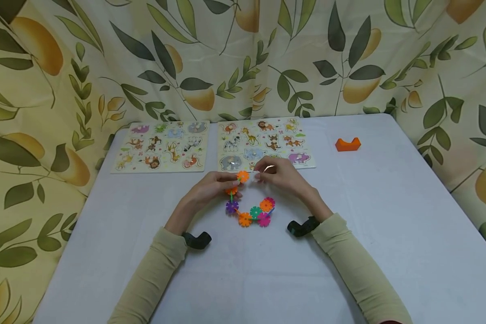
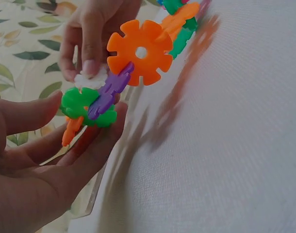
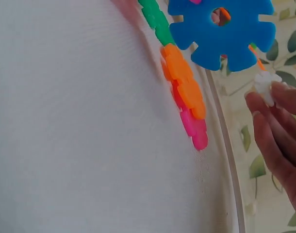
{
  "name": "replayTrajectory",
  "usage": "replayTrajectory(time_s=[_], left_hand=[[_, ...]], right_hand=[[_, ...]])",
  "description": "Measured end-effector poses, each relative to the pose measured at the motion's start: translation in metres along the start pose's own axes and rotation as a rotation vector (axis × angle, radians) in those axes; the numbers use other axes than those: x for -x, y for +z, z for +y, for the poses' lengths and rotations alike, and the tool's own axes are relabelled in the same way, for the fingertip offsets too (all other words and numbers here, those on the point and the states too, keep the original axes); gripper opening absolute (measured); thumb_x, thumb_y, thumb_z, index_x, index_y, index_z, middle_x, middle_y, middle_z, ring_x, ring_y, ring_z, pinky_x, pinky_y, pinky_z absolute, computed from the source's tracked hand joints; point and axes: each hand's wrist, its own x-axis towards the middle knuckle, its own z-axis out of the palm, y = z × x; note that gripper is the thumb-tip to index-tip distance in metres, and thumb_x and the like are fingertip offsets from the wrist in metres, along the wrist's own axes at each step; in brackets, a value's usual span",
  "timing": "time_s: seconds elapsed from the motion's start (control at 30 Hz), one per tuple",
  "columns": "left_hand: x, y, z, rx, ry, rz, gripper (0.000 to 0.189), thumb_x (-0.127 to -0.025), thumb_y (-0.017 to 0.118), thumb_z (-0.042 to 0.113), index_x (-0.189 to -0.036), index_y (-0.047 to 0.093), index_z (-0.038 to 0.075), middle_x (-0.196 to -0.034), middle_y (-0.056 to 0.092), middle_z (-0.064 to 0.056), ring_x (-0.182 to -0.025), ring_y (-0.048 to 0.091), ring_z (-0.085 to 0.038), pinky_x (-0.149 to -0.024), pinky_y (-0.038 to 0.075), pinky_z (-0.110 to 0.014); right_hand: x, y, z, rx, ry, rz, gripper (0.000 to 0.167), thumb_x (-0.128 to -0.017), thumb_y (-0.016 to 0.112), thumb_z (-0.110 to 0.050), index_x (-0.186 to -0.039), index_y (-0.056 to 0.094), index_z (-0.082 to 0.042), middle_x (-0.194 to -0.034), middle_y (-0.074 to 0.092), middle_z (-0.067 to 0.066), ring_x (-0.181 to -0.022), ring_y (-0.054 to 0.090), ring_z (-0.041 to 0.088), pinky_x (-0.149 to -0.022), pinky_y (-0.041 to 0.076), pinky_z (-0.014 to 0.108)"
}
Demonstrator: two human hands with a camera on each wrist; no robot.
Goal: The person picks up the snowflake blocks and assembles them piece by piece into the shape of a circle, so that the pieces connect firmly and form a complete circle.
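A chain of notched plastic flower discs [image 1: 245, 219] in orange, purple, green, pink and blue curves over the table. My left hand [image 1: 204, 191] grips one end of it, thumb and fingers around a green disc [image 2: 77, 101]; an orange disc and a purple disc [image 2: 109, 94] slot into that part. Just right of this end, my right hand [image 1: 281, 174] pinches a small white disc [image 3: 265, 86] between thumb and fingertips. The white disc sits close behind the green one in the left wrist view. A large blue disc [image 3: 245, 39] shows near the right wrist camera.
Two puzzle boards with animal pictures lie at the back, a left board [image 1: 159, 148] and a right board [image 1: 281, 148] just beyond my hands. An orange notched block [image 1: 348, 144] sits at the back right. A leaf-patterned curtain [image 1: 235, 58] hangs behind the white-covered table [image 1: 235, 279].
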Motion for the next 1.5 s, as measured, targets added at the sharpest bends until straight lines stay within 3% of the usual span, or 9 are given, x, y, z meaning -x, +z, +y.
replayTrajectory(time_s=[0.23, 0.53, 0.83, 0.97, 1.03, 1.13, 1.27, 1.5], left_hand=[[0.000, 0.000, 0.000, 0.010, 0.010, 0.002, 0.045, -0.105, 0.060, 0.016, -0.144, 0.053, -0.006, -0.125, 0.071, -0.022, -0.093, 0.076, -0.021, -0.105, 0.053, -0.038], [-0.001, 0.001, -0.001, 0.046, 0.020, -0.005, 0.042, -0.106, 0.056, 0.013, -0.144, 0.054, -0.006, -0.123, 0.072, -0.022, -0.095, 0.076, -0.021, -0.102, 0.054, -0.035], [0.000, 0.006, -0.002, -0.014, 0.042, 0.070, 0.036, -0.104, 0.062, 0.012, -0.135, 0.063, -0.006, -0.109, 0.077, -0.019, -0.092, 0.077, -0.021, -0.097, 0.057, -0.035], [-0.001, 0.008, -0.002, -0.089, 0.058, 0.065, 0.030, -0.102, 0.065, 0.016, -0.126, 0.071, -0.003, -0.101, 0.079, -0.015, -0.088, 0.077, -0.020, -0.094, 0.056, -0.031], [-0.001, 0.008, -0.001, -0.126, 0.055, 0.049, 0.028, -0.101, 0.068, 0.019, -0.121, 0.074, 0.001, -0.100, 0.079, -0.012, -0.088, 0.074, -0.018, -0.090, 0.055, -0.029], [-0.001, 0.005, 0.000, -0.083, 0.032, -0.031, 0.033, -0.100, 0.068, 0.021, -0.126, 0.070, 0.000, -0.108, 0.078, -0.012, -0.096, 0.072, -0.018, -0.091, 0.056, -0.029], [0.001, 0.002, 0.005, -0.009, -0.017, -0.074, 0.037, -0.102, 0.063, 0.022, -0.131, 0.065, -0.001, -0.119, 0.075, -0.016, -0.106, 0.072, -0.022, -0.090, 0.058, -0.033], [0.000, 0.001, 0.005, 0.006, -0.041, 0.003, 0.030, -0.102, 0.062, 0.015, -0.124, 0.069, -0.004, -0.114, 0.073, -0.016, -0.098, 0.073, -0.022, -0.088, 0.060, -0.034]], right_hand=[[0.000, 0.000, 0.000, -0.037, -0.031, 0.043, 0.011, -0.095, 0.074, -0.011, -0.105, 0.073, -0.007, -0.104, 0.073, 0.010, -0.093, 0.073, 0.028, -0.091, 0.059, 0.041], [-0.002, 0.004, 0.001, -0.029, -0.028, 0.056, 0.011, -0.093, 0.073, -0.006, -0.104, 0.073, -0.006, -0.101, 0.075, 0.008, -0.092, 0.074, 0.023, -0.091, 0.059, 0.040], [-0.001, 0.011, -0.001, -0.091, -0.031, 0.107, 0.002, -0.092, 0.076, -0.005, -0.094, 0.076, -0.004, -0.092, 0.076, 0.009, -0.088, 0.076, 0.022, -0.082, 0.060, 0.025], [-0.001, 0.010, 0.000, -0.067, -0.032, 0.105, 0.004, -0.091, 0.076, -0.004, -0.088, 0.076, -0.006, -0.090, 0.076, 0.008, -0.086, 0.075, 0.022, -0.080, 0.058, 0.023], [-0.001, 0.008, 0.000, -0.048, -0.018, 0.096, 0.004, -0.092, 0.076, -0.005, -0.088, 0.076, -0.007, -0.091, 0.077, 0.008, -0.087, 0.075, 0.021, -0.081, 0.058, 0.024], [0.000, 0.006, 0.000, -0.058, 0.009, 0.056, 0.001, -0.092, 0.078, -0.009, -0.092, 0.077, -0.008, -0.094, 0.077, 0.007, -0.089, 0.075, 0.021, -0.084, 0.058, 0.027], [0.002, 0.007, -0.005, -0.070, 0.026, -0.010, 0.007, -0.092, 0.079, -0.015, -0.095, 0.077, -0.011, -0.095, 0.076, 0.006, -0.089, 0.073, 0.021, -0.087, 0.057, 0.031], [0.007, 0.007, -0.007, 0.037, 0.019, -0.109, 0.016, -0.093, 0.078, -0.016, -0.108, 0.075, -0.009, -0.100, 0.076, 0.004, -0.087, 0.070, 0.019, -0.081, 0.056, 0.027]])
